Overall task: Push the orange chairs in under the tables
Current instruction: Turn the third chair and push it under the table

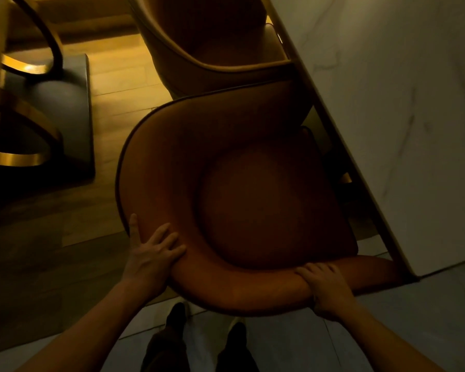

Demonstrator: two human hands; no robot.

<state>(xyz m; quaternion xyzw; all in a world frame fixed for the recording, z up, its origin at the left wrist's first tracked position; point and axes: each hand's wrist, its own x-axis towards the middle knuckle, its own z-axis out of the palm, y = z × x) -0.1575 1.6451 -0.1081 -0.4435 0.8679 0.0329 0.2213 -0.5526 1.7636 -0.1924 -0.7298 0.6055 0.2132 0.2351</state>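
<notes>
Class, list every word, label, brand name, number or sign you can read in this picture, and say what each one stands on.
None: no readable text shows on the near orange chair, the far orange chair, the marble table or the floor.

The near orange chair [253, 200] is a rounded tub seat in smooth orange upholstery with dark piping along its curved back rim; it stands upright on the floor, its round cushion partly tucked beneath the edge of the pale marble worktop [403, 108]. A second orange chair [215, 49] of the same shape stands just beyond it, touching, also along that edge.
</notes>
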